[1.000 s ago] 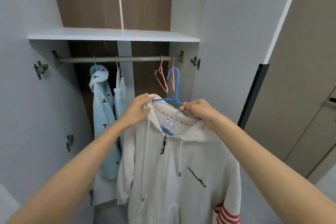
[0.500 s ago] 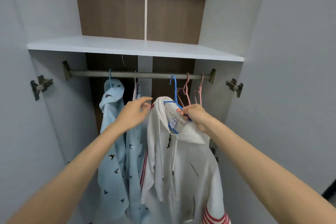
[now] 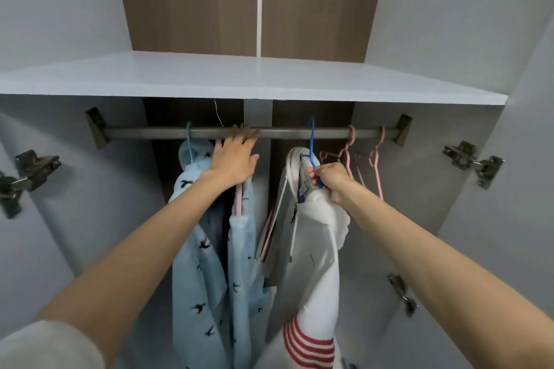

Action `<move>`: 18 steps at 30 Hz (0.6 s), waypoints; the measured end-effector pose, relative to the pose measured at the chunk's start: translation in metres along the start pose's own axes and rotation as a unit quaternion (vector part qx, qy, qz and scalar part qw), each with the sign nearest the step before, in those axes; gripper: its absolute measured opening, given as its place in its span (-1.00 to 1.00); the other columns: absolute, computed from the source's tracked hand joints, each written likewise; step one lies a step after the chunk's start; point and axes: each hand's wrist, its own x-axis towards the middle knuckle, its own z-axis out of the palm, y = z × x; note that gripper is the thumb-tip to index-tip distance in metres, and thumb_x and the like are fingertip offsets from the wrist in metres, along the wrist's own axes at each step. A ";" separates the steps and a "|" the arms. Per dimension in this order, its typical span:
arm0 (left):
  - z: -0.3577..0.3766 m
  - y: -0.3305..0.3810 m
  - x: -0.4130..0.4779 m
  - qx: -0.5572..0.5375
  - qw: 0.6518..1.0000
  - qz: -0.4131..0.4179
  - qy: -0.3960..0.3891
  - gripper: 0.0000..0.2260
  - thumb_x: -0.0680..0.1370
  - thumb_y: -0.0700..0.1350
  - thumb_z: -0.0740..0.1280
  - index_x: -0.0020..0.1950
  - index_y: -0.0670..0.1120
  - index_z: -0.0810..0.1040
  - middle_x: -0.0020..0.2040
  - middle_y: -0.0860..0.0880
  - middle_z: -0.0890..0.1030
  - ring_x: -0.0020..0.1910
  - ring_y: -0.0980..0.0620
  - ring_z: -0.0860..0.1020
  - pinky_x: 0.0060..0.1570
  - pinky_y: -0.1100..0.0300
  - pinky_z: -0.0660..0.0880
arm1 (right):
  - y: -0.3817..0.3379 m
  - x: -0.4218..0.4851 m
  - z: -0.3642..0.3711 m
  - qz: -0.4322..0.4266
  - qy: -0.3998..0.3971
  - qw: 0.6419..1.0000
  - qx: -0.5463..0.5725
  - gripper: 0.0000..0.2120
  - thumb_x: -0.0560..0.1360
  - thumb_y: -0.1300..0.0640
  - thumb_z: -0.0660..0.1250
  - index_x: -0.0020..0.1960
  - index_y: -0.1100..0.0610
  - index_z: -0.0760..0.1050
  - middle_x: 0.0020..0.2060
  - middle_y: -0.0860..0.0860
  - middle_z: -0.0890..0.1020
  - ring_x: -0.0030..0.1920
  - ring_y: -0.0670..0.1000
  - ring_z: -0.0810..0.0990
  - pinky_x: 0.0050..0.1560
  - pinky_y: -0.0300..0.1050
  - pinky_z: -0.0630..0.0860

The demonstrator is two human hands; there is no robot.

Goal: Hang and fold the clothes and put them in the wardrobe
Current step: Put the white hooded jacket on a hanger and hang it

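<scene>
A white zip hoodie [image 3: 311, 249] with red sleeve stripes hangs on a blue hanger [image 3: 311, 144], whose hook sits over the grey wardrobe rail [image 3: 299, 132]. My right hand [image 3: 331, 178] grips the hanger's shoulder at the hoodie's collar. My left hand [image 3: 235, 156] reaches up with straight fingers that touch the rail. Just below it hang two light blue bird-print garments [image 3: 207, 249], one on a blue hanger and one on a pink hanger [image 3: 239, 198].
Two bare pink hangers [image 3: 359, 159] hang at the rail's right end. A white shelf [image 3: 239, 78] runs just above the rail. Open wardrobe doors with metal hinges [image 3: 473, 160] stand on both sides. Brown back panels show behind.
I stepped closer to the wardrobe. My right hand lifted the hoodie's blue hanger up and its hook now sits on the rail. My left hand let go of the collar and rose to the rail.
</scene>
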 end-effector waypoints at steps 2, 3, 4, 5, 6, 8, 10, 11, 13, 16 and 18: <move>0.006 -0.009 0.011 0.010 1.000 -0.014 -0.025 -0.48 0.62 0.00 0.12 0.55 0.02 0.02 0.57 -0.04 -0.04 0.53 -0.15 -0.06 0.43 -0.18 0.00 | 0.004 0.015 0.007 0.009 0.006 1.000 0.015 -0.67 0.59 0.41 0.04 -0.26 0.27 0.45 -0.36 0.08 0.48 -0.43 -0.06 0.37 -0.37 -0.27 0.38; 0.009 -0.012 0.014 0.016 0.999 -0.018 -0.036 -0.47 0.63 0.01 0.11 0.55 0.03 0.00 0.57 -0.04 -0.06 0.53 -0.15 -0.07 0.43 -0.20 -0.03 | 0.006 0.022 0.009 0.012 0.004 1.000 0.023 -0.68 0.60 0.41 0.05 -0.25 0.27 0.45 -0.37 0.08 0.48 -0.43 -0.05 0.37 -0.37 -0.27 0.39; 0.011 -0.015 0.017 0.019 0.999 -0.022 -0.043 -0.47 0.63 0.02 0.11 0.56 0.04 -0.01 0.57 -0.04 -0.08 0.53 -0.16 -0.07 0.43 -0.21 -0.04 | 0.006 0.028 0.012 0.016 -0.003 0.999 0.030 -0.69 0.60 0.39 0.06 -0.24 0.27 0.46 -0.37 0.08 0.47 -0.43 -0.04 0.39 -0.37 -0.26 0.41; 0.014 -0.017 0.019 0.017 0.999 -0.024 -0.045 -0.47 0.63 0.02 0.11 0.56 0.04 -0.01 0.57 -0.03 -0.08 0.53 -0.16 -0.06 0.43 -0.22 -0.05 | 0.006 0.034 0.014 0.019 -0.012 0.999 0.037 -0.70 0.61 0.38 0.07 -0.23 0.27 0.46 -0.38 0.08 0.47 -0.43 -0.04 0.40 -0.37 -0.27 0.42; 0.017 -0.019 0.020 0.011 0.999 -0.024 -0.040 -0.48 0.63 0.01 0.11 0.55 0.04 0.00 0.57 -0.03 -0.07 0.52 -0.15 -0.03 0.43 -0.21 -0.05 | 0.006 0.038 0.015 0.020 -0.020 0.999 0.043 -0.70 0.61 0.37 0.07 -0.22 0.27 0.47 -0.38 0.08 0.47 -0.44 -0.03 0.40 -0.39 -0.28 0.44; 0.022 -0.022 0.021 0.000 1.000 -0.023 -0.008 -0.49 0.63 -0.02 0.13 0.55 0.02 0.05 0.56 -0.04 0.00 0.51 -0.14 0.04 0.43 -0.20 -0.02 | 0.005 0.047 0.017 0.011 -0.024 0.999 0.042 -0.69 0.61 0.36 0.08 -0.23 0.26 0.48 -0.39 0.08 0.47 -0.44 -0.04 0.39 -0.46 -0.31 0.43; 0.024 -0.024 0.022 -0.001 1.000 -0.021 0.023 -0.50 0.62 -0.05 0.14 0.54 -0.01 0.09 0.55 -0.04 0.07 0.49 -0.12 0.09 0.42 -0.18 0.02 | 0.007 0.053 0.018 0.004 -0.024 0.999 0.030 -0.68 0.61 0.36 0.08 -0.25 0.26 0.48 -0.40 0.07 0.48 -0.45 -0.05 0.38 -0.51 -0.34 0.41; 0.024 -0.025 0.023 -0.001 0.999 -0.021 0.030 -0.50 0.62 -0.06 0.15 0.54 -0.01 0.10 0.55 -0.04 0.09 0.49 -0.12 0.10 0.43 -0.16 0.03 | 0.008 0.055 0.018 0.004 -0.029 0.999 0.023 -0.67 0.61 0.38 0.07 -0.25 0.27 0.48 -0.40 0.08 0.47 -0.45 -0.05 0.37 -0.52 -0.34 0.40; 0.024 -0.026 0.025 -0.004 0.999 -0.023 0.032 -0.50 0.62 -0.07 0.14 0.54 -0.03 0.10 0.54 -0.04 0.11 0.49 -0.13 0.11 0.45 -0.13 0.04 | 0.015 0.059 0.021 0.008 -0.041 0.999 0.007 -0.68 0.60 0.39 0.06 -0.24 0.28 0.48 -0.40 0.09 0.45 -0.45 -0.05 0.35 -0.52 -0.34 0.38; 0.025 -0.027 0.029 -0.003 0.999 -0.024 0.044 -0.51 0.62 -0.07 0.14 0.54 -0.05 0.11 0.54 -0.06 0.14 0.48 -0.14 0.13 0.45 -0.10 0.08 | 0.028 0.061 0.025 0.019 -0.051 0.998 -0.005 -0.75 0.60 0.39 0.08 -0.09 0.33 0.52 -0.40 0.09 0.44 -0.44 -0.04 0.34 -0.49 -0.32 0.36; 0.027 -0.027 0.029 -0.005 0.998 -0.018 0.056 -0.51 0.61 -0.08 0.15 0.53 -0.06 0.14 0.53 -0.07 0.16 0.47 -0.14 0.14 0.44 -0.09 0.10 | 0.033 0.063 0.026 0.015 -0.055 0.998 -0.006 -0.77 0.61 0.36 0.08 0.07 0.37 0.51 -0.38 0.09 0.47 -0.42 -0.04 0.38 -0.47 -0.34 0.41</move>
